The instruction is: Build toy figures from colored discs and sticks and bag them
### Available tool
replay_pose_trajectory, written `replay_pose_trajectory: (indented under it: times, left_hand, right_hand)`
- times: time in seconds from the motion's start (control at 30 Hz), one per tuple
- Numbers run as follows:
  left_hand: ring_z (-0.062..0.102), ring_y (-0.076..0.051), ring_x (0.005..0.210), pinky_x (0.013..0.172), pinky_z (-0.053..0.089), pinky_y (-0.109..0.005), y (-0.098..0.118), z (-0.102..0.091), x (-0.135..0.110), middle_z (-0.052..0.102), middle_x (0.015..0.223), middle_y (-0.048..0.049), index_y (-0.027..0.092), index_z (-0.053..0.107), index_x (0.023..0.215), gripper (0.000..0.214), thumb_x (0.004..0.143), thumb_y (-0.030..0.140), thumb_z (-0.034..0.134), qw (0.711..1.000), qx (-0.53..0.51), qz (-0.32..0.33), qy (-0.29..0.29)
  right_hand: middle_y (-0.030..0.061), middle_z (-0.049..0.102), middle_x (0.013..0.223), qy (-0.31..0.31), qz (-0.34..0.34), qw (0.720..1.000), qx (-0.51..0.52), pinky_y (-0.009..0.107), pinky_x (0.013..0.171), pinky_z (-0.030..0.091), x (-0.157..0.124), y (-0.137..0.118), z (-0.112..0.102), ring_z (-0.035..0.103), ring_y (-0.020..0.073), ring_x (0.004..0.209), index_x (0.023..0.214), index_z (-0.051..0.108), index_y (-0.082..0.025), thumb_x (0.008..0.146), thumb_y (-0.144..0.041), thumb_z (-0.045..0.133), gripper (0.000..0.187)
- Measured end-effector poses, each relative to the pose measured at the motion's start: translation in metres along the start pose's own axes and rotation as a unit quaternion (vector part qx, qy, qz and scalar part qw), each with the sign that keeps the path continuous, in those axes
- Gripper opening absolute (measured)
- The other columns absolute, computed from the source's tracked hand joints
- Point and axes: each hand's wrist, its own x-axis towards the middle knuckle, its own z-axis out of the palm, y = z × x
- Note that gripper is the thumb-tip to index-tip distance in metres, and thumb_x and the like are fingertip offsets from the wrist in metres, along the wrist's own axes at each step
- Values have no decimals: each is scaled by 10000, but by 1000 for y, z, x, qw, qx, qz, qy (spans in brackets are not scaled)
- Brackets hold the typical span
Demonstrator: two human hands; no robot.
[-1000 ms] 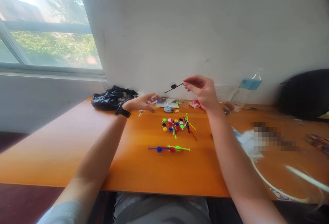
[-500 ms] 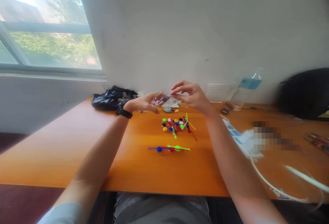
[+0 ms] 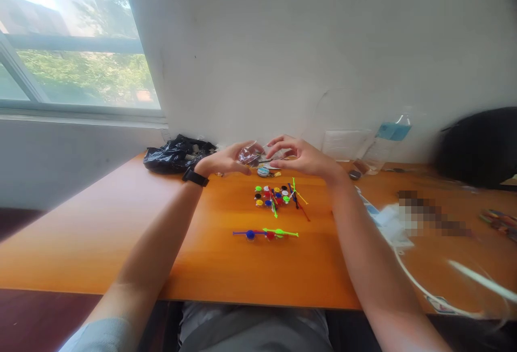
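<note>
Over the far side of the orange table (image 3: pixel 121 233), my left hand (image 3: pixel 226 161), with a black watch on its wrist, is closed on a small clear plastic bag (image 3: pixel 247 154). My right hand (image 3: pixel 301 158) is just to the right of it, fingers curled toward the bag's mouth; what they pinch is hidden. Below the hands lies a pile of small coloured discs and thin sticks (image 3: pixel 278 196). Nearer to me lies a short row of joined pieces in blue, red and green (image 3: pixel 265 233).
A crumpled black plastic bag (image 3: pixel 175 154) sits at the table's far left by the wall. A clear water bottle (image 3: pixel 382 145), papers (image 3: pixel 388 220) and a dark bag (image 3: pixel 480 147) are on the right. A window fills the upper left.
My right hand held a black stick with a disc up in the air, then came down and left to the clear bag. The stick is no longer visible. My left hand stayed put.
</note>
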Motion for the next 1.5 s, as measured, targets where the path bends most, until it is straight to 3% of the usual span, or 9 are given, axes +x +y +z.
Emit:
replay_pose_trajectory:
  times: [0.23, 0.43, 0.6, 0.73, 0.9, 1.07, 1.13, 1.23, 1.5]
  left_hand:
    - [645, -277, 1094, 917, 493, -369, -3, 1, -2, 702, 1231, -122, 200, 604, 1416, 765, 765, 504, 867, 996, -81, 12, -43]
    - [639, -204, 750, 714, 472, -338, -36, 5, 1, 758, 1105, -191, 187, 547, 1437, 1006, 624, 653, 913, 967, -234, 3, -101]
    - [675, -229, 767, 754, 505, -353, -41, 12, 3, 763, 962, -152, 156, 654, 1252, 833, 630, 645, 912, 958, -263, -2, -111]
    - [674, -175, 765, 773, 515, -303, -32, 8, 5, 718, 839, -68, 131, 726, 963, 450, 695, 425, 935, 978, -206, -28, -34]
    - [672, -142, 783, 776, 517, -274, -38, 8, -2, 721, 842, -48, 130, 726, 952, 324, 803, 378, 870, 980, -164, -16, 108]
    - [687, -151, 764, 690, 497, -249, -74, 44, -42, 741, 843, -58, 147, 653, 952, 383, 825, 447, 853, 948, -172, -105, 246]
    - [689, -149, 774, 688, 501, -245, -87, 61, -62, 730, 858, -44, 156, 623, 952, 415, 813, 466, 860, 931, -188, -141, 279]
    - [670, -143, 772, 710, 521, -264, -98, 76, -84, 735, 940, -51, 142, 648, 994, 506, 693, 414, 951, 945, -186, -175, 205]
    - [614, -123, 756, 687, 486, -243, -102, 77, -93, 745, 977, -65, 126, 684, 1069, 522, 706, 393, 947, 958, -137, -145, 208]
  right_hand:
    - [56, 622, 1170, 134, -43, 988, 71, 361, 910, 558, 13, 4, 21, 627, 233, 1131, 774, 794, -242, 831, -232, 734, 83]
    - [54, 607, 1192, 209, -65, 966, 140, 365, 895, 562, 23, 0, 40, 586, 252, 1217, 710, 732, -228, 811, -201, 719, 106]
    - [49, 606, 1239, 217, -65, 961, 157, 384, 870, 561, 23, -1, 42, 610, 239, 1119, 705, 678, -210, 810, -205, 717, 112]
    - [33, 626, 1252, 259, -71, 953, 137, 378, 908, 549, 27, 6, 38, 605, 224, 1123, 838, 696, -244, 858, -237, 698, 21]
    - [49, 664, 1291, 299, -10, 949, 99, 333, 871, 558, 23, 19, 29, 617, 200, 1062, 1171, 673, -277, 918, -386, 674, 275]
    - [64, 712, 1160, 254, 52, 963, 79, 318, 825, 545, -13, 38, 52, 650, 197, 990, 1122, 707, -229, 911, -418, 692, 283]
    - [57, 729, 1042, 181, 75, 977, 79, 292, 725, 526, -33, 46, 70, 658, 183, 878, 1060, 726, -211, 921, -421, 682, 255]
    - [34, 726, 854, 14, 75, 996, 48, 283, 655, 472, -56, 52, 97, 620, 165, 731, 912, 750, -189, 945, -408, 677, 233]
    - [75, 697, 1003, -103, -35, 992, -64, 372, 898, 485, -70, 34, 136, 622, 234, 972, 896, 763, -199, 878, -401, 820, 210]
